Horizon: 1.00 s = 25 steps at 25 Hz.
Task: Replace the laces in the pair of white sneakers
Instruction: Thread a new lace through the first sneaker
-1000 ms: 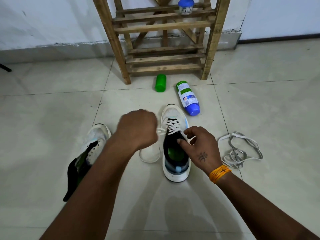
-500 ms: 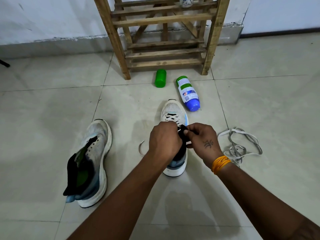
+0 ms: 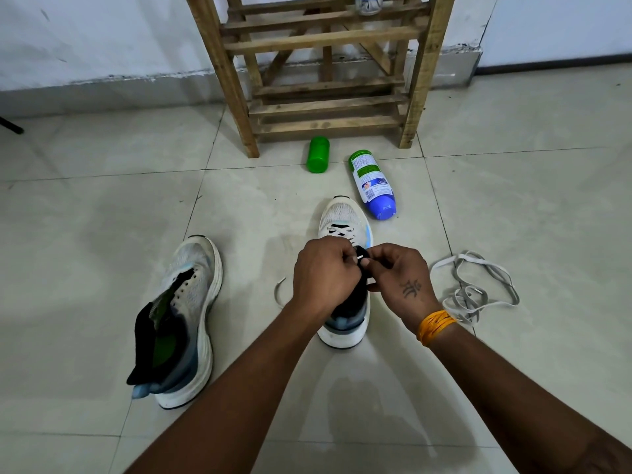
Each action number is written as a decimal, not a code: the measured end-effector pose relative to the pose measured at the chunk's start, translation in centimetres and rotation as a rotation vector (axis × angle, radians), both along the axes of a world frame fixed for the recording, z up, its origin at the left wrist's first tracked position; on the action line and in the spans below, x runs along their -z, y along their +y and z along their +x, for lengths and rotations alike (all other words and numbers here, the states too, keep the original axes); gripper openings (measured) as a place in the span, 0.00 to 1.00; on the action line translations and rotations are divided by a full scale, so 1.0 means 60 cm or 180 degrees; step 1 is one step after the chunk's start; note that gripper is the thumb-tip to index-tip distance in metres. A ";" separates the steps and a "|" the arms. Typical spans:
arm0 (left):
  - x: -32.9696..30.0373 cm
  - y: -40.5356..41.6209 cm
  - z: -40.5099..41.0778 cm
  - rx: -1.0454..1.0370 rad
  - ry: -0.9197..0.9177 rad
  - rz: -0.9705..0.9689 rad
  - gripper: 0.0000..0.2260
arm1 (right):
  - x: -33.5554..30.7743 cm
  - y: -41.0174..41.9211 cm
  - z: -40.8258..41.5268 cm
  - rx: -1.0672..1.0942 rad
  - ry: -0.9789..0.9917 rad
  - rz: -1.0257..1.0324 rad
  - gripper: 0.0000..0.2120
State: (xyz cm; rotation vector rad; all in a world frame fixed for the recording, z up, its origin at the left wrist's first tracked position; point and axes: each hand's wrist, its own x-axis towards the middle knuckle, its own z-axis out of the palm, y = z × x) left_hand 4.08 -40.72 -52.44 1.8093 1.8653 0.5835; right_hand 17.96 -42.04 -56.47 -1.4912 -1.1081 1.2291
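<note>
1. Two white sneakers stand on the tiled floor, toes towards the wall.
2. The right-hand sneaker (image 3: 345, 217) sits near the middle of the floor, with a white lace (image 3: 338, 230) crossed through its front eyelets only.
3. The left hand (image 3: 325, 271) hovers over this sneaker's tongue, its fingers curled and pinching the white lace tip (image 3: 360, 257).
4. The right hand (image 3: 398, 275) meets it from the other side, fingers curled at the same spot on the lace; the exact grip is partly hidden.
5. A loose loop of the lace (image 3: 278, 290) lies on the floor just beside the left hand.
6. The other sneaker (image 3: 186, 313) stands well to the left, unlaced, its black tongue flopped open.
7. A tangled grey-white lace (image 3: 475, 292) lies on the floor to the right, apart from the shoe.
8. A blue-based bottle (image 3: 372, 186) lies on its side just beyond the laced sneaker's toe; a green bottle (image 3: 318, 155) lies near it.
9. A wooden rack (image 3: 325, 63) stands against the wall behind them.
10. An orange band (image 3: 436, 325) wraps the right wrist.
</note>
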 end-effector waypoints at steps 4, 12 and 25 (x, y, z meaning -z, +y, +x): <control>-0.016 0.010 0.008 -0.0039 0.0112 -0.0188 0.04 | 0.000 -0.001 -0.002 0.0066 0.0009 0.0032 0.06; -0.019 0.019 0.011 -0.0270 -0.0031 -0.0387 0.06 | 0.010 -0.009 0.000 -0.0136 -0.1708 0.1184 0.09; 0.007 0.032 -0.005 -0.1019 -0.1948 -0.1402 0.03 | 0.019 -0.017 -0.015 -0.0062 -0.1922 0.1694 0.09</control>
